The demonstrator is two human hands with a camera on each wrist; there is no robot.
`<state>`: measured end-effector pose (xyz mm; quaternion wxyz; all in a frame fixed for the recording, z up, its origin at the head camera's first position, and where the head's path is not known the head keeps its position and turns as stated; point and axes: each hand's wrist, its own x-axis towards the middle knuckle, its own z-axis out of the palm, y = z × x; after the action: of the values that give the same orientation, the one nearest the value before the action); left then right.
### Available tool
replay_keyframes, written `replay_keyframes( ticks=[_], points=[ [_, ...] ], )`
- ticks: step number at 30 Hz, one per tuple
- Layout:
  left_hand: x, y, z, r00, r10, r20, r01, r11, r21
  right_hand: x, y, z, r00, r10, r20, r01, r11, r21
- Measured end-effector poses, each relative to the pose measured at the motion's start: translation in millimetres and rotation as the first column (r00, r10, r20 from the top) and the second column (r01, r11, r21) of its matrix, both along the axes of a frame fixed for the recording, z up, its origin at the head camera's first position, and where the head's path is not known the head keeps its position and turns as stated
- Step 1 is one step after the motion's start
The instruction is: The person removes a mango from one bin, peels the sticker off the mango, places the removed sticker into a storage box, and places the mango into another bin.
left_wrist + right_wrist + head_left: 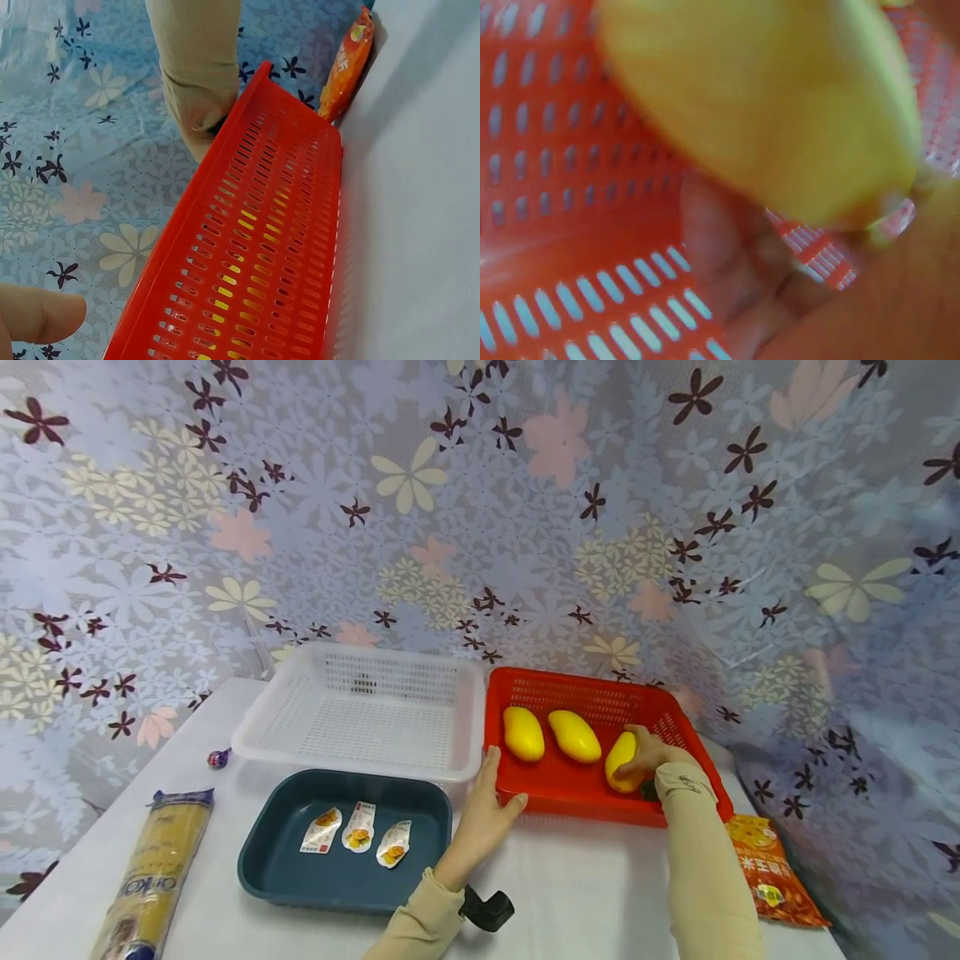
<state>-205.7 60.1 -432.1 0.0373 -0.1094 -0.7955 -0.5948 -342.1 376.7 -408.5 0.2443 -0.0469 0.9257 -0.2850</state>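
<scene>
Inside the red plastic basket (551,779), my right hand (651,755) grips a yellow mango (620,763) near the right end. The right wrist view shows this mango (765,97) large and blurred, with fingers (720,232) curled under it. Two more mangoes lie to its left, one in the middle (574,737) and one at the left end (523,733). My left hand (483,818) is at the basket's front left corner, thumb and fingers spread. In the left wrist view its thumb (45,319) shows beside the basket's slotted side (247,240).
Left of the red basket stands a white basket (375,727). In front of it, a dark teal tray (322,881) bears several small printed cards (358,828). A pasta pack (153,877) and a wrapped lollipop (218,758) lie left, an orange snack bag (776,872) right.
</scene>
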Motion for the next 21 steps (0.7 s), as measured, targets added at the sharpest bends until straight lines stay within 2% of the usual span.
replay_keyframes(
  ticks=[2, 6, 11, 15, 18, 21],
  points=[
    [1.2, 2.6, -0.5, 1.000, -0.013, -0.001, 0.013, 1.000, -0.003, 3.9, 3.1, -0.9, 1.000, -0.016, 0.013, 0.015, 0.999, 0.033],
    [2.1, 4.3, 1.1, 1.000, -0.024, 0.010, 0.024, 1.000, 0.002, 9.1, 5.1, -0.6, 0.998, -0.057, 0.005, 0.057, 0.998, 0.007],
    [0.9, 3.1, 1.8, 0.999, -0.031, 0.015, 0.031, 1.000, 0.000, 8.1, 6.4, -1.7, 0.994, -0.103, -0.042, 0.102, 0.995, -0.013],
    [-0.8, 3.0, 1.1, 0.999, -0.036, 0.018, 0.036, 0.999, -0.007, 6.4, 8.5, -1.9, 0.987, -0.159, -0.020, 0.159, 0.987, -0.026],
    [-2.3, 3.2, 0.9, 0.999, -0.040, 0.018, 0.040, 0.999, -0.005, 6.6, 8.6, 1.3, 0.986, -0.165, -0.012, 0.165, 0.986, 0.003],
    [-3.8, 3.8, 1.2, 0.999, -0.047, 0.023, 0.047, 0.999, 0.004, 8.8, 6.3, 11.2, 0.990, -0.134, -0.037, 0.137, 0.987, 0.080]
  ],
)
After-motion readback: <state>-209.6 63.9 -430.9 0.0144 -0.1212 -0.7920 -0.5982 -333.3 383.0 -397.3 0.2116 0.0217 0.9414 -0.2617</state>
